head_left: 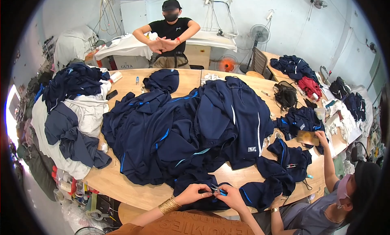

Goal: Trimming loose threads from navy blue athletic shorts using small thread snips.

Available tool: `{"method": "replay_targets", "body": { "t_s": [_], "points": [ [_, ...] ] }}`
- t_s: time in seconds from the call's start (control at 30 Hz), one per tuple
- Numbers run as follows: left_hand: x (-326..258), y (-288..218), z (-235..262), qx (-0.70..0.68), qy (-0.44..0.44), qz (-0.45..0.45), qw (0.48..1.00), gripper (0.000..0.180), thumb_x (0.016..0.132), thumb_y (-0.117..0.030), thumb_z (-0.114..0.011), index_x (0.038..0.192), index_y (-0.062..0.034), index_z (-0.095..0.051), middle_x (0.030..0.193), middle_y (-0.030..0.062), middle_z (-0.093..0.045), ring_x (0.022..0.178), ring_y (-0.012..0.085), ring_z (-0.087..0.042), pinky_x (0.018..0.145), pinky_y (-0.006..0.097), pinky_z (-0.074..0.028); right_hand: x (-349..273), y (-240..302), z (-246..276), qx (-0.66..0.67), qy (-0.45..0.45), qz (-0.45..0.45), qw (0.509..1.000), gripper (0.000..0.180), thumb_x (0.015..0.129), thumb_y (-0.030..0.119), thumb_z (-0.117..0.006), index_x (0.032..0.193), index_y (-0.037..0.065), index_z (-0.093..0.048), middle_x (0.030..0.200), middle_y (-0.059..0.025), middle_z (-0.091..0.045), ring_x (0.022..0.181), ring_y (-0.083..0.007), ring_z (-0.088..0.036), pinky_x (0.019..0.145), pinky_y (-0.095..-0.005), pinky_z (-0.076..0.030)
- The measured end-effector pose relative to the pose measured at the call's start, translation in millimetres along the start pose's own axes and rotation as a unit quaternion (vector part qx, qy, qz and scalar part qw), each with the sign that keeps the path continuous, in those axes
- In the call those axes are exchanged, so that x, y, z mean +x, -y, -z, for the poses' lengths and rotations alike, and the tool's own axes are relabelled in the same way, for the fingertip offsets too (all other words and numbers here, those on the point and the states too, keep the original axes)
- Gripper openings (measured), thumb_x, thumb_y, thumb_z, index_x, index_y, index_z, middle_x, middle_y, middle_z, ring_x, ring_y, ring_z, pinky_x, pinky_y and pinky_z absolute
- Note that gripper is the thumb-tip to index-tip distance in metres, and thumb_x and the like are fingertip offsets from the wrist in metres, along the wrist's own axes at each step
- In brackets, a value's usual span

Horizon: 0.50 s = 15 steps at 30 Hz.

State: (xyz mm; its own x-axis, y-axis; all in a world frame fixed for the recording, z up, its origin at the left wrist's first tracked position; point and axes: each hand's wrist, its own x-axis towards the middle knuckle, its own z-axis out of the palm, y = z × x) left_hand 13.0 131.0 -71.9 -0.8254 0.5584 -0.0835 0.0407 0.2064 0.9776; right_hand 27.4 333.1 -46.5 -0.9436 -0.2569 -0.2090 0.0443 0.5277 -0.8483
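Observation:
At the table's near edge, my right hand is closed around small blue-handled thread snips, their blades pointing toward my other hand. My left hand, with a gold bangle at its wrist, pinches a navy garment that lies in front of me. The blade tips are close to the left fingertips; whether they touch cloth or thread I cannot tell. Just beyond spreads a big heap of navy clothes with blue piping. On its right side lie navy pants with white stripes and a drawstring.
The wooden table curves around me. White and navy clothes pile up at left, near a black phone. At right, a co-worker reaches over navy pieces. Another person stands across the table. A black bag lies far right.

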Motion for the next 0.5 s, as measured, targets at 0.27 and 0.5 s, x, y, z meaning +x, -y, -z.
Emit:
{"method": "replay_targets", "body": {
  "t_s": [0.27, 0.5],
  "points": [
    [2.9, 13.0, -6.3, -0.121, -0.011, 0.007, 0.993, 0.02, 0.085, -0.017, -0.061, 0.097, -0.0016, -0.06, 0.088, 0.0012, -0.061, 0.081, 0.0076, -0.054, 0.075, 0.023, -0.043, 0.5, 3.1, 1.4, -0.008, -0.028, 0.012, 1.0, 0.027, 0.076, 0.027, -0.067, 0.087, 0.003, -0.062, 0.078, -0.0117, -0.06, 0.071, -0.0242, -0.059, 0.064, -0.03, -0.045],
    [2.9, 4.1, -7.1, -0.129, -0.015, 0.036, 0.991, 0.02, 0.085, -0.018, -0.062, 0.094, -0.0004, -0.061, 0.084, -0.0007, -0.061, 0.079, 0.0055, -0.053, 0.075, 0.021, -0.043, -3.0, 3.1, 1.9, 0.011, -0.049, 0.013, 0.999, 0.027, 0.076, 0.023, -0.068, 0.089, 0.001, -0.06, 0.079, -0.0114, -0.059, 0.067, -0.022, -0.057, 0.063, -0.0285, -0.044]
  ]
}}
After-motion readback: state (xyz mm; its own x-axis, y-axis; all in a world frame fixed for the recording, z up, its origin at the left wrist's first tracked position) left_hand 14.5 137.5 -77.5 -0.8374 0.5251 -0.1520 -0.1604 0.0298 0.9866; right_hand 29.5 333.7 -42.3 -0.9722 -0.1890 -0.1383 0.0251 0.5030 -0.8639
